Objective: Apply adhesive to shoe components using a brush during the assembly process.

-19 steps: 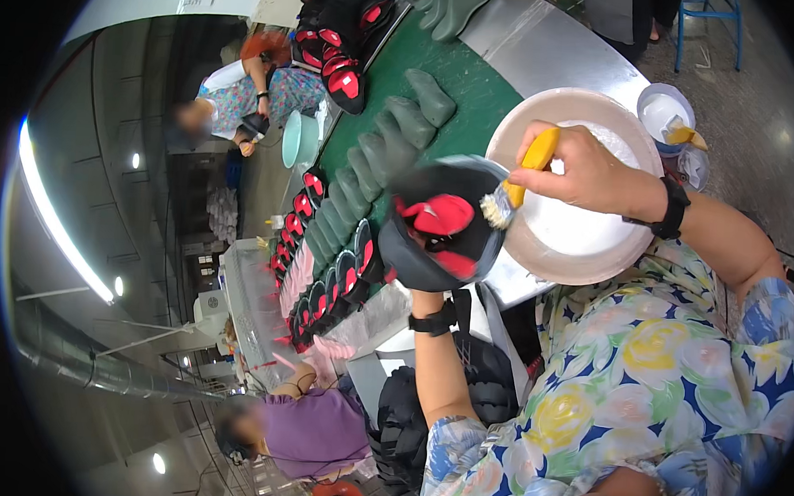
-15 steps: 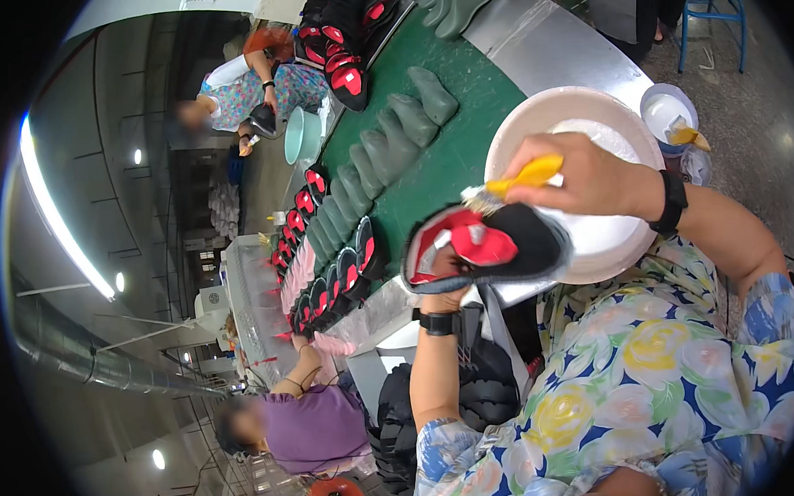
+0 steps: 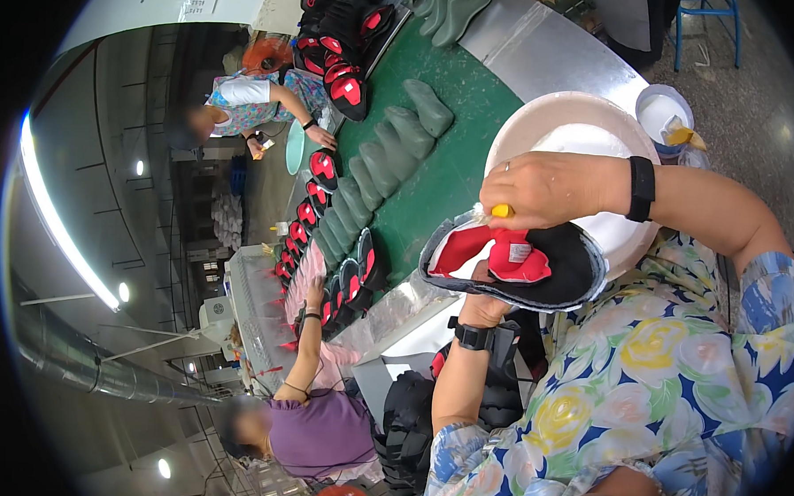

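Note:
A black shoe upper (image 3: 573, 266) with a red lining and a red tongue bearing a white label lies tilted, its opening facing up. My left hand (image 3: 485, 309) grips it from the near side, fingers closed on its edge and partly hidden beneath. Over the far edge of the upper, my right hand (image 3: 554, 191) is closed round a brush (image 3: 502, 211). Its yellow handle end shows, and the bristles are mostly hidden by my fingers. Just behind my right hand stands a wide pale pink basin (image 3: 506, 133) holding white liquid.
Grey-green shoe lasts (image 3: 402, 135) run along the green conveyor (image 3: 474, 101), beside rows of black-and-red uppers (image 3: 353, 282). A small white bucket (image 3: 664, 107) with a brush stands right of the basin. Two co-workers reach over the line: one in purple (image 3: 322, 435), one in a floral apron (image 3: 235, 108).
My right hand has turned over and come down to the upper's far edge with the brush. The upper has shifted right. Both co-workers now reach toward the uppers on the line.

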`<state>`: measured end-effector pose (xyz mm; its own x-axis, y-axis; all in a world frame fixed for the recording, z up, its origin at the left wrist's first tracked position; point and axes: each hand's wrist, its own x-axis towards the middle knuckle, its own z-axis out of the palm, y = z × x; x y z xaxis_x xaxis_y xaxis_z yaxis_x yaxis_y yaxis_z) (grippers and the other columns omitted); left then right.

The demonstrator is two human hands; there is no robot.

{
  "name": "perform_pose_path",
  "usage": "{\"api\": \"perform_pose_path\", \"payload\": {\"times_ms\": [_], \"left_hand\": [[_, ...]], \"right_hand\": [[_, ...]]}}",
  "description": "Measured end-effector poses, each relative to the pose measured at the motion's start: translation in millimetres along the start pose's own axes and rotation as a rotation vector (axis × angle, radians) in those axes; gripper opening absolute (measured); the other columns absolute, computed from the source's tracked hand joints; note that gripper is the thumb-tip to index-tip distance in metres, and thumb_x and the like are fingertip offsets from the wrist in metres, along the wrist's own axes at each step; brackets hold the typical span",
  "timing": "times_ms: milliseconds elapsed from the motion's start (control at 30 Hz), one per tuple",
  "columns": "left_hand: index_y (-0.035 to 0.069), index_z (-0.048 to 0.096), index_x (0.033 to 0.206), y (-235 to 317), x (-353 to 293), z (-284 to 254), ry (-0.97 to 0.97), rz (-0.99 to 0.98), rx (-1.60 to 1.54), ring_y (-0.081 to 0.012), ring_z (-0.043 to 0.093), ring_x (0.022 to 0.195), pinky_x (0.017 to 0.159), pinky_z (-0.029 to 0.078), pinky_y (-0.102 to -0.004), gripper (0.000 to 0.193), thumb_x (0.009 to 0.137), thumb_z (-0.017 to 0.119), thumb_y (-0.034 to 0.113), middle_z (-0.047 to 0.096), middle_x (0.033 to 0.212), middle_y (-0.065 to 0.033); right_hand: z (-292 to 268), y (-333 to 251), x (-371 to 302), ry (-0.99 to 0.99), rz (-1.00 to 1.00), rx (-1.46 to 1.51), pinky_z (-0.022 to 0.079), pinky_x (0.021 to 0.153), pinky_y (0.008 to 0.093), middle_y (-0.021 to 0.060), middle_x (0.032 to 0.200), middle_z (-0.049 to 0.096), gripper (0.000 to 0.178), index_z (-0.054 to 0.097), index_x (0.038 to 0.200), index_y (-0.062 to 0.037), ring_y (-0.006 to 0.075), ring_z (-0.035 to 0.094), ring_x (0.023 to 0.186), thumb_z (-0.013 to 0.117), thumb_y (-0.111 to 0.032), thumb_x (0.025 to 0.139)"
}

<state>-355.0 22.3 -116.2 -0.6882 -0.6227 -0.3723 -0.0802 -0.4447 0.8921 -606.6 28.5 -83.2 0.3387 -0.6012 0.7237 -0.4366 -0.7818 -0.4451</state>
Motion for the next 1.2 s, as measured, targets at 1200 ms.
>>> {"api": "perform_pose_path", "payload": {"times_ms": [1200], "left_hand": [[0.015,0.052,0.136,40.1,-2.3,-132.0,0.684,0.447,-0.164,-0.0196,0.064,0.1,0.083,0.053,-0.0353,0.045,0.099,0.053,0.04,0.063,0.115,-0.0009]], "right_hand": [[-26.1,-4.4,-0.4,0.171,0.607,-0.01,0.047,0.063,0.0318,0.013,0.075,0.063,0.019,0.065,0.087,0.001,0.0202,0.063,0.069,0.067,-0.018,0.089]]}}
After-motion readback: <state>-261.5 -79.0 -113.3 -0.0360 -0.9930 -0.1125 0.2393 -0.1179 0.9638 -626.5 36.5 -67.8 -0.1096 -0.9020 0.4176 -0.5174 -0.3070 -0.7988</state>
